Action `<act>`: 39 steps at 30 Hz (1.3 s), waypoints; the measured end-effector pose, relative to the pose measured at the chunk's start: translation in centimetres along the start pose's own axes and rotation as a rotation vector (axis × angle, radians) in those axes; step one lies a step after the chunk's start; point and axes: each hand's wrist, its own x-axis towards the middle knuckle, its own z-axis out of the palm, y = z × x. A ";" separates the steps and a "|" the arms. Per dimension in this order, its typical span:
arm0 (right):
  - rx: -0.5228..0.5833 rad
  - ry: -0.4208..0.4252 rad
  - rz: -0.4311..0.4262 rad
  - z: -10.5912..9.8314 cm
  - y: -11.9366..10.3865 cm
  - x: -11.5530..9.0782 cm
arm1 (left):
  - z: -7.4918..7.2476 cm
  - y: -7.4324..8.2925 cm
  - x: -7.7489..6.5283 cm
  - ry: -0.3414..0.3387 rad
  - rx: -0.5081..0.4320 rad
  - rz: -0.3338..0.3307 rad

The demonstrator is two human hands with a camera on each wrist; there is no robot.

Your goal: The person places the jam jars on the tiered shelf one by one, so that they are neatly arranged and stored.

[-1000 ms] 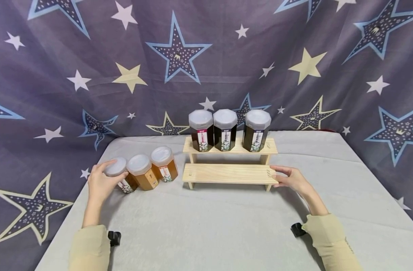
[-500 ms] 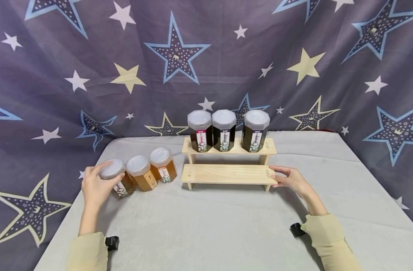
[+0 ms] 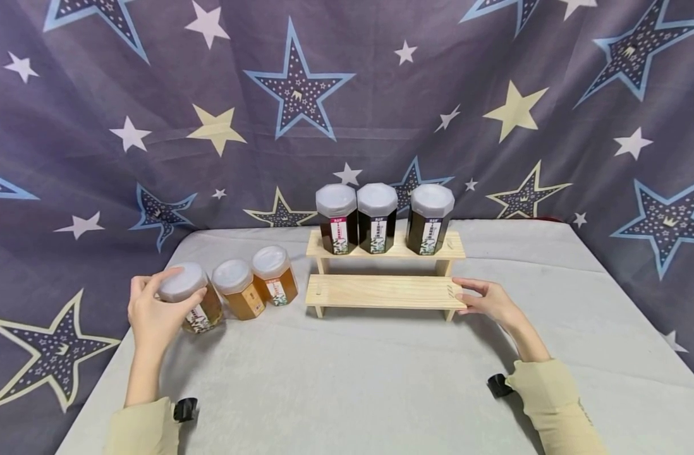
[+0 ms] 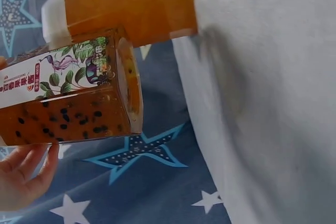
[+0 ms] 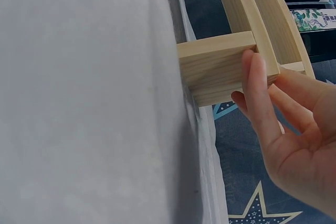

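The fingers point(image 3: 164, 277) of the left hand point(image 3: 155, 313) are spread across the lid and clamped on the seeded jar point(image 4: 68, 95), thumb on the near side. In the left wrist view its base seems clear of the bench point(image 3: 347, 379) and the jar leans, so a good lift wants the grip squared over the lid and the jar brought upright. Since the hold is high, near the lid, the filled body could well swing; a slow, level carry seems wiser than a quick one.

Just beside it stand the golden jar point(image 3: 247, 303) and the orange jar point(image 3: 282, 289). Moving the held jar away from the golden one before any sideways travel should avoid a knock.

The right hand point(image 3: 489, 304) pinches the right end of the lower tier of the wooden stand point(image 3: 375, 292). That hold is useful bracing, best firm yet without a tug, because three dark jars point(image 3: 378, 234) sit on the upper tier. The left and middle ones stand close together, with a wider gap before the right one; jolting the stand could shift them.
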 end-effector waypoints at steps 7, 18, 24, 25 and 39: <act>0.000 -0.006 0.009 0.0 -0.2 0.0 | -0.4 1.4 -0.2 -0.009 -0.006 0.007; -0.002 -0.001 0.004 -0.1 -0.2 0.0 | 1.4 -2.5 -0.1 0.036 -0.067 0.041; 0.001 -0.005 0.002 0.0 -0.2 -0.1 | -0.4 3.3 -1.0 -0.013 -0.056 0.055; 0.001 -0.005 0.002 0.0 -0.2 -0.1 | -0.5 3.8 -1.1 -0.019 -0.047 0.045; 0.000 -0.002 -0.003 0.0 -0.1 0.0 | 0.2 7.0 -1.8 -0.086 -0.114 0.055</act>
